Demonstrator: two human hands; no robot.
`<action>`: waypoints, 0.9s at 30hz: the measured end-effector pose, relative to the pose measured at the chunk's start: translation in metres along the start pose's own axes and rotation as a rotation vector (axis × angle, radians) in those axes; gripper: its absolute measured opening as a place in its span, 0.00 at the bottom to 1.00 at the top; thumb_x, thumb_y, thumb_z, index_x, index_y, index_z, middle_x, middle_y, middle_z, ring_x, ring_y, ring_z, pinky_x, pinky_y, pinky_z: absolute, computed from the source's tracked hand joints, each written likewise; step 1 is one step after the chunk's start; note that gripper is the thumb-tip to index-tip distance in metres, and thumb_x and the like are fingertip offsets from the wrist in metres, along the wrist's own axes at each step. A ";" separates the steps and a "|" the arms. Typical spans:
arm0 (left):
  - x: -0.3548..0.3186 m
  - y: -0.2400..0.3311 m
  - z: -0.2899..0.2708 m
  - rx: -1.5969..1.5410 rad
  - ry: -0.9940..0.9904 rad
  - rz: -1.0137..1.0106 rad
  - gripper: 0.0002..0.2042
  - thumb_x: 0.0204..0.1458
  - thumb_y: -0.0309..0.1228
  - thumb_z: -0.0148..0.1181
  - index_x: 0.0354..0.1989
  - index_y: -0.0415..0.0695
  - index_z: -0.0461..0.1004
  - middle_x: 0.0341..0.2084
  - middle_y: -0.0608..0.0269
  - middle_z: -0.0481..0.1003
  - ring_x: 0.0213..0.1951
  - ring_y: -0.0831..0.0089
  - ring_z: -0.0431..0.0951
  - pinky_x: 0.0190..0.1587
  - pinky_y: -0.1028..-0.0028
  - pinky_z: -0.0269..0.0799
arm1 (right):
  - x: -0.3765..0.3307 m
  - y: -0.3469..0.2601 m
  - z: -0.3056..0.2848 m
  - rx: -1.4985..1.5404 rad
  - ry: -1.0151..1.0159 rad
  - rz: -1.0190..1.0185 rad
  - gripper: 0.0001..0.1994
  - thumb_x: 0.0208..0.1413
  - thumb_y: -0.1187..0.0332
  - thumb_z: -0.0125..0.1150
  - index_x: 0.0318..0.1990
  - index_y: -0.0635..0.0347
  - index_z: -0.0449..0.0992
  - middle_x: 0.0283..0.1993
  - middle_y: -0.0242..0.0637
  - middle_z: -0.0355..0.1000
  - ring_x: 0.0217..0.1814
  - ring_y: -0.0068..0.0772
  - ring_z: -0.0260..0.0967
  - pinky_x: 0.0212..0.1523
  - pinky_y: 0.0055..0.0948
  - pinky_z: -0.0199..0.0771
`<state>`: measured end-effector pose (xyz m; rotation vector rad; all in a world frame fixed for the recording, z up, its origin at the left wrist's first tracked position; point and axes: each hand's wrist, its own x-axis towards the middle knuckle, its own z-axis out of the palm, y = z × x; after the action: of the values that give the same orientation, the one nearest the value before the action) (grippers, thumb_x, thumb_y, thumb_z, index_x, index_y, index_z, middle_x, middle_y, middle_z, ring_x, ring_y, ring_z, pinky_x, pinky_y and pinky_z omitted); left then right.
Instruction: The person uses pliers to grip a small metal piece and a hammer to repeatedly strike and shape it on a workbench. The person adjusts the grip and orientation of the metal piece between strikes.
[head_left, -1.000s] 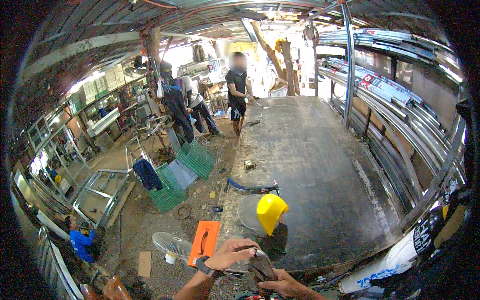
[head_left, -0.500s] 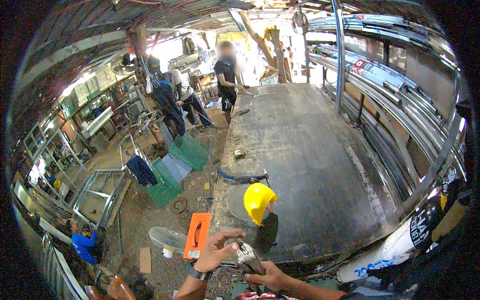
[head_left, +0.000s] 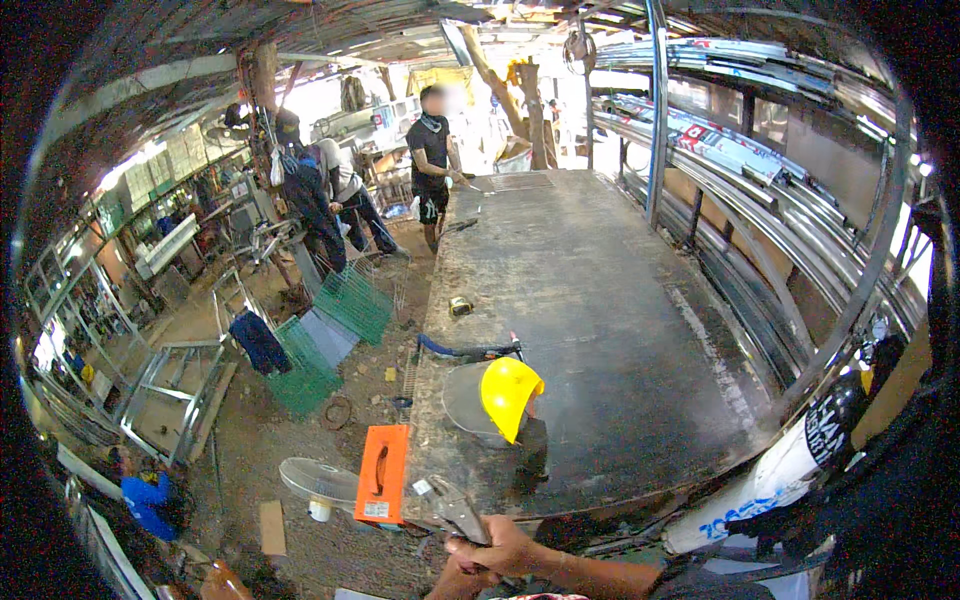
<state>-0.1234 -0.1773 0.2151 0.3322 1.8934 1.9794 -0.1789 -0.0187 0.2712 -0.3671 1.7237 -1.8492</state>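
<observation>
In front of me, at the near edge of the large dark table (head_left: 620, 330), both my hands are on a grey hand tool (head_left: 463, 515) with a silvery metal head; its exact kind is unclear. My right hand (head_left: 508, 546) is closed round its lower part. Just below and to the left, my left hand (head_left: 468, 568) is also closed at the tool's lower end, its fingers partly hidden. The head points up and left, close to an orange case (head_left: 380, 475) with a dark handle. Beyond lies a yellow face shield (head_left: 511, 396) with a clear visor (head_left: 465, 405).
A blue-and-black strap-like piece (head_left: 455, 349) and a tape measure (head_left: 460, 306) lie farther along the table. A white fan (head_left: 318, 482) stands at the left. Metal lengths fill a rack (head_left: 655, 120) on the right, above a white cylinder (head_left: 745, 500). A person (head_left: 430, 160) stands at the far end.
My left hand has moved from the tool's head down to its lower end. The tool has shifted left, its head now uncovered. The whole view has swung slightly right.
</observation>
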 end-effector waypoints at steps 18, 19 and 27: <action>0.000 -0.002 0.048 -0.182 0.539 -0.178 0.12 0.59 0.32 0.66 0.47 0.42 0.74 0.30 0.58 0.80 0.30 0.65 0.81 0.31 0.67 0.79 | 0.014 0.003 -0.050 -0.295 -0.218 -0.726 0.18 0.62 0.57 0.67 0.49 0.64 0.76 0.45 0.45 0.77 0.53 0.41 0.71 0.62 0.40 0.63; 0.001 -0.002 0.053 -0.177 0.556 -0.187 0.12 0.59 0.32 0.65 0.47 0.42 0.74 0.30 0.58 0.80 0.29 0.65 0.81 0.31 0.67 0.79 | 0.019 0.015 -0.057 -0.386 -0.230 -0.787 0.20 0.62 0.55 0.67 0.50 0.65 0.76 0.47 0.48 0.76 0.58 0.45 0.69 0.67 0.44 0.59; 0.007 -0.007 0.086 -0.130 0.613 -0.247 0.11 0.59 0.32 0.65 0.46 0.41 0.74 0.29 0.58 0.80 0.27 0.65 0.81 0.27 0.67 0.78 | 0.027 0.059 -0.077 -0.565 -0.385 -0.720 0.36 0.63 0.43 0.58 0.56 0.76 0.74 0.57 0.61 0.73 0.65 0.60 0.67 0.70 0.46 0.60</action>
<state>-0.0927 -0.0968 0.2130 -0.5835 1.9941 2.1678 -0.2309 0.0288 0.1987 -1.6297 1.9392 -1.5057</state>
